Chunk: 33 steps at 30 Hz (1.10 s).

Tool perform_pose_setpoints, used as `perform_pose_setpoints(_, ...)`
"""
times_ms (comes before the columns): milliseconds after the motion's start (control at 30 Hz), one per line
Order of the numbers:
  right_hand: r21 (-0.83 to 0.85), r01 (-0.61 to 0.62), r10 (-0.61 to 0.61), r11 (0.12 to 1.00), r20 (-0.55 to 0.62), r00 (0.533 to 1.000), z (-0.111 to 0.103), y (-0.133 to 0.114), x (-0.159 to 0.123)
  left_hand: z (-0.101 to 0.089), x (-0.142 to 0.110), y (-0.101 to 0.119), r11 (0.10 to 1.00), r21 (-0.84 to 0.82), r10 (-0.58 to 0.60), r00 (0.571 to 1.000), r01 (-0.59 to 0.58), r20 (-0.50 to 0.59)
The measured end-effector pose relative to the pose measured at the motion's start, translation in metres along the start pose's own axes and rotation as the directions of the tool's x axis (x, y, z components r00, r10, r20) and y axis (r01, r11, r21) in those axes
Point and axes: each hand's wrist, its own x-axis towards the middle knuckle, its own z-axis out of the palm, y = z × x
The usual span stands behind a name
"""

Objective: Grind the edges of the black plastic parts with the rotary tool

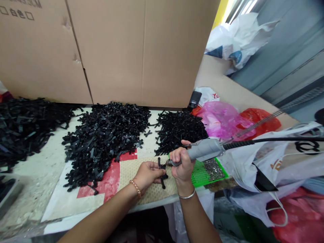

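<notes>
My left hand [148,174] pinches a small black plastic part [162,172] upright over a beige honeycomb mat [152,192]. My right hand [181,163] grips a grey electric screwdriver [205,150], held nearly level, with its tip touching the part. A black cable [278,139] runs from the tool off to the right. Just right of my hands lies a green perforated tray [199,174] holding a heap of small screws [214,168].
Three heaps of black plastic parts lie behind: far left [25,125], middle [106,135], right [179,130]. A large cardboard box [108,50] stands along the back. Pink [222,119], red [260,121] and white plastic bags [286,162] crowd the right side.
</notes>
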Motion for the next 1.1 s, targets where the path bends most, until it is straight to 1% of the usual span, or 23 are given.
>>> perform_pose_setpoints(133,-0.015,0.006,-0.006,1.000,0.001,1.000,-0.001,0.001,-0.001,0.000,0.000,-0.001,1.000,-0.001,-0.001,1.000,0.001,0.009)
perform_pose_setpoints(333,-0.008,0.030,-0.029,1.000,0.054,0.998,0.000,0.004,-0.004,0.002,0.000,0.000,1.000,0.030,-0.001,1.000,0.002,-0.030)
perform_pose_setpoints(467,-0.046,-0.010,0.017,0.999,0.147,0.989,0.000,0.005,-0.005,0.002,-0.001,0.000,1.000,0.029,-0.011,0.999,0.012,-0.041)
perform_pose_setpoints(633,-0.065,-0.093,0.107,0.994,0.260,0.960,-0.004,0.008,0.001,0.002,0.003,-0.003,0.999,0.042,-0.019,0.996,0.023,-0.091)
perform_pose_setpoints(767,-0.043,-0.115,0.123,0.992,0.299,0.946,-0.005,0.013,0.002,0.001,0.004,-0.005,0.998,0.051,-0.018,0.995,0.022,-0.095)
perform_pose_setpoints(867,-0.079,-0.112,0.129,0.991,0.272,0.953,-0.001,0.007,0.000,0.001,0.002,-0.005,0.999,0.039,0.000,0.997,0.003,-0.079)
perform_pose_setpoints(933,-0.098,-0.080,0.102,0.992,0.242,0.965,-0.001,-0.004,0.000,0.000,0.001,-0.003,1.000,0.019,0.010,0.998,-0.009,-0.057)
perform_pose_setpoints(967,-0.103,-0.046,0.067,0.994,0.217,0.974,-0.004,-0.012,0.001,0.000,0.000,-0.003,1.000,0.011,0.011,0.999,-0.010,-0.049)
perform_pose_setpoints(1033,-0.113,0.061,-0.045,0.992,0.137,0.990,-0.013,-0.027,0.005,-0.001,-0.001,-0.001,1.000,0.010,0.005,0.999,-0.004,-0.037)
perform_pose_setpoints(1100,-0.152,0.155,-0.155,0.976,0.013,0.988,-0.030,-0.039,0.012,-0.001,-0.001,-0.001,1.000,0.023,-0.007,1.000,0.007,-0.027)
